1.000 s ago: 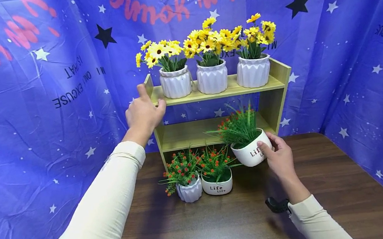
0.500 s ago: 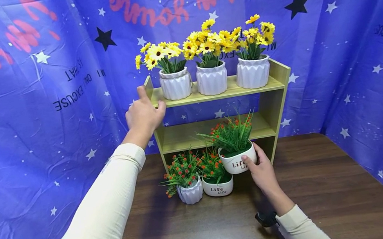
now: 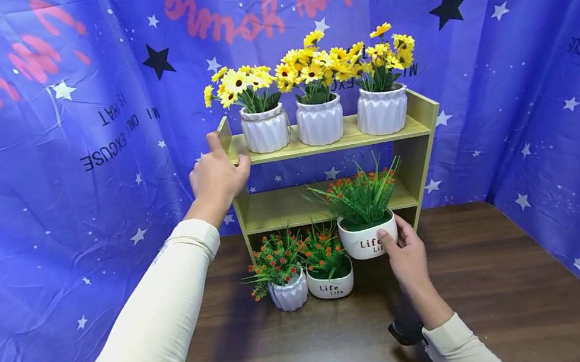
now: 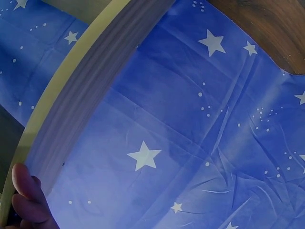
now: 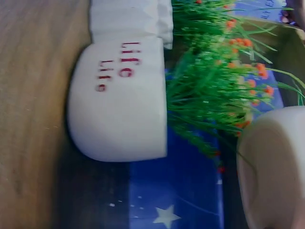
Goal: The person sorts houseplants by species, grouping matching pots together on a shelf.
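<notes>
A blue curtain (image 3: 56,201) with white stars and pink lettering is hanging along the far, left and right sides. In front of it, a dark brown wooden tabletop (image 3: 309,352) is spreading toward the near side, and a pale wooden shelf (image 3: 282,206) is standing at its far part. Two cream sleeves are reaching in from the near side, the left one (image 3: 144,317) looking longer than the right one (image 3: 461,346).

Three white ribbed pots of yellow flowers are standing on the shelf's top board: left (image 3: 265,130), middle (image 3: 319,121) and right (image 3: 382,111). A white "Life" pot (image 3: 358,240) of grass and small red-orange flowers is hanging nearly upright off the tabletop, in front of the shelf's right half. Lower and to its left, a similar white pot (image 3: 331,287) is resting on the tabletop, with a ribbed pot (image 3: 289,293) sitting just beside it on the left.

Of the hands, the left hand (image 3: 216,180) is gripping the shelf's upper left corner, while the right hand (image 3: 408,256) is pinching the raised pot's right side between thumb and fingers. A black band (image 3: 406,332) is showing at the right wrist.
</notes>
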The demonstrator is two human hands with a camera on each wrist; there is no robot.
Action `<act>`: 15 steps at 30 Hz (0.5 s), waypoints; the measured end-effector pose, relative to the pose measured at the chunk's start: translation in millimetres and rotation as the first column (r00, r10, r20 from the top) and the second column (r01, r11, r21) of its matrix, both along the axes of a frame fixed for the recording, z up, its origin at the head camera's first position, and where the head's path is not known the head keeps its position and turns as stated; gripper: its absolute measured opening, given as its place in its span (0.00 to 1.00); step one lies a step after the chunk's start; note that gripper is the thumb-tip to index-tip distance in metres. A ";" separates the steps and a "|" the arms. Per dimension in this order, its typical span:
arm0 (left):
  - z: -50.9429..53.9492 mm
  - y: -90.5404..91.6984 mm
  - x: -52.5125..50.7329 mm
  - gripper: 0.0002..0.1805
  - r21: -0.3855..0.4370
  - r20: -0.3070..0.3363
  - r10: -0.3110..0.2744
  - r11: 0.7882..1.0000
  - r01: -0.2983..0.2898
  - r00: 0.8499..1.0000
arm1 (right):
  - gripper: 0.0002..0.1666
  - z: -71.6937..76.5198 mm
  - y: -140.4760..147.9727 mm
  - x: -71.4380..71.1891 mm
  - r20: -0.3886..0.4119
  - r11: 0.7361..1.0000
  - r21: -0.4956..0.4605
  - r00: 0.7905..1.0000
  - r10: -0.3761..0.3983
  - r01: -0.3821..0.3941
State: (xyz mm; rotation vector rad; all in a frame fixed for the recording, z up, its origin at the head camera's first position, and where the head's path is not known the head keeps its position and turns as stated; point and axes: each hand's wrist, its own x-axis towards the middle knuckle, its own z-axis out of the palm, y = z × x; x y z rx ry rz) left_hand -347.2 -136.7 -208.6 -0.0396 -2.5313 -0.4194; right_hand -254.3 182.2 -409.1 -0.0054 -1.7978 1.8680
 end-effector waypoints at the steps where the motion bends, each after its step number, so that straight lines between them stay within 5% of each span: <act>1: 0.3 -0.3 -0.2 0.35 0.002 -0.006 -0.001 1.000 0.001 1.000 | 0.32 3.7 0.9 0.5 -0.018 1.000 -0.014 1.000 -0.009 0.009; 10: 1.1 -1.8 -1.5 0.34 -0.005 -0.008 0.008 1.000 -0.008 1.000 | 0.32 26.5 11.8 -18.0 -0.140 0.987 -0.151 0.987 -0.076 0.054; 15: -1.0 -0.4 -1.9 0.34 -0.008 -0.007 0.011 1.000 -0.011 1.000 | 0.33 29.5 15.7 -31.0 -0.106 0.987 -0.150 0.991 -0.082 0.065</act>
